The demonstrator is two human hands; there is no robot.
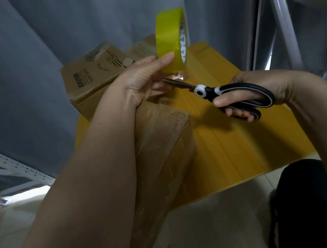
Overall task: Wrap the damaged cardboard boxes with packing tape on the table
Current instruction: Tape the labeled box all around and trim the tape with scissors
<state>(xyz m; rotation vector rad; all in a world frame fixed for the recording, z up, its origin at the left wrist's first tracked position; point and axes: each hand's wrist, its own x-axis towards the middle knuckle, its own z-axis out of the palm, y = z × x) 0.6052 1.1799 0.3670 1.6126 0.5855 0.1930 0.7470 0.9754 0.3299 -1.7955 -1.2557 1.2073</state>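
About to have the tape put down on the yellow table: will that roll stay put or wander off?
Probably depends on how it lands. The tape roll is a round hoop, held on edge by the left hand, so set down like that it would likely roll on the smooth-looking table. Laid flat on its side it should sit still. It looks light and rigid.

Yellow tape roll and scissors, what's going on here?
A person is taping up cardboard boxes on a yellow table. The left hand holds the yellow tape roll up above the near box, already wrapped in clear tape. The right hand grips the scissors, blades at the strip under the roll, about to cut.
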